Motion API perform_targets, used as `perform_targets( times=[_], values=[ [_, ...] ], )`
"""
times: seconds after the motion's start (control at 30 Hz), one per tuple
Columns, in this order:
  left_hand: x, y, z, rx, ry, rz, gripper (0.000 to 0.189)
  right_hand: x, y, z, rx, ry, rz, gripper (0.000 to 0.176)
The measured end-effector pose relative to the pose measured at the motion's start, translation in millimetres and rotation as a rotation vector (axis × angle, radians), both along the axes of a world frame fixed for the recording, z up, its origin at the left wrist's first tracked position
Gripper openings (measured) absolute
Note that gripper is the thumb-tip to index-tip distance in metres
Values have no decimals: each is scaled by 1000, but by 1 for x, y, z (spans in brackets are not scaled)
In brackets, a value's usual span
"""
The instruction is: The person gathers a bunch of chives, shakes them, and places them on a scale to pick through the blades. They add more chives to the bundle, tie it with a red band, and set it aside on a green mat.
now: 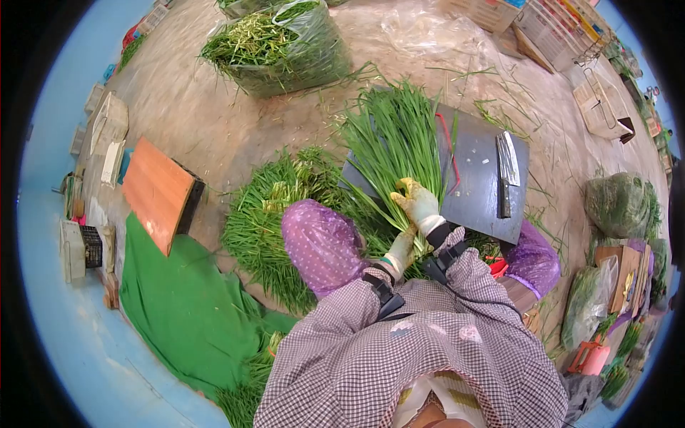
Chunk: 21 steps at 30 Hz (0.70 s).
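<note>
A large bunch of garlic chives (pixel 399 135) fans out away from me, its long green leaves over the dark board (pixel 478 192). My left hand (pixel 401 251), gloved, is closed round the pale stalk ends near my lap. Just above it, my gloved right hand (pixel 419 203) grips the lower leaves, its yellowed fingertips curled over them. A knife (pixel 507 167) with a broad blade and a black handle lies on the right part of the board. A red strip (pixel 451 153) lies on the board, right of the leaves.
A heap of chives (pixel 267 221) lies left of my knee. A filled plastic bag (pixel 285 68) stands ahead. On the left are an orange-brown board (pixel 158 192) and a green cloth (pixel 185 307). Crates (pixel 553 36) and bagged greens (pixel 621 205) stand on the right.
</note>
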<state>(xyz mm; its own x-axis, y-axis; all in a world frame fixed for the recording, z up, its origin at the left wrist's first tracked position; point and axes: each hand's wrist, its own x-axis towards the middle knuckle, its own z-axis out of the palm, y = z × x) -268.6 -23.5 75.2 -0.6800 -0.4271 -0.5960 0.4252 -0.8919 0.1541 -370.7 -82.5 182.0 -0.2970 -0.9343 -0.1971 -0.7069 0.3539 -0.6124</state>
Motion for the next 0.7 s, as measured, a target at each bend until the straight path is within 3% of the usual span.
perform_targets(
  times=[0.07,0.2,0.3,0.33,0.43,0.47,0.57,0.6,0.7],
  values=[
    [-1,1,-6,-4,-20,-6,39,-6,-9,-24,162,-21,7,61],
    [6,-1,9,-47,108,-33,46,-23,-1,-35,-8,-571,-166,71],
    [9,-2,23,-131,120,-53,60,-30,12,-32,-94,-669,-273,72],
    [6,-1,30,-132,126,-16,71,-34,15,-32,-94,-699,-287,69],
    [5,-3,35,-78,125,13,74,-39,23,-26,-88,-800,-323,60],
    [7,-3,31,-91,150,-7,76,-42,24,-24,-134,-851,-253,43],
    [9,-4,30,-117,178,-11,77,-33,33,8,-266,-579,-204,29],
    [11,-6,27,-97,276,-26,71,-33,35,10,-474,-184,-32,23],
    [5,-4,25,-68,231,27,62,-18,52,22,-513,-438,-20,26]
  ],
)
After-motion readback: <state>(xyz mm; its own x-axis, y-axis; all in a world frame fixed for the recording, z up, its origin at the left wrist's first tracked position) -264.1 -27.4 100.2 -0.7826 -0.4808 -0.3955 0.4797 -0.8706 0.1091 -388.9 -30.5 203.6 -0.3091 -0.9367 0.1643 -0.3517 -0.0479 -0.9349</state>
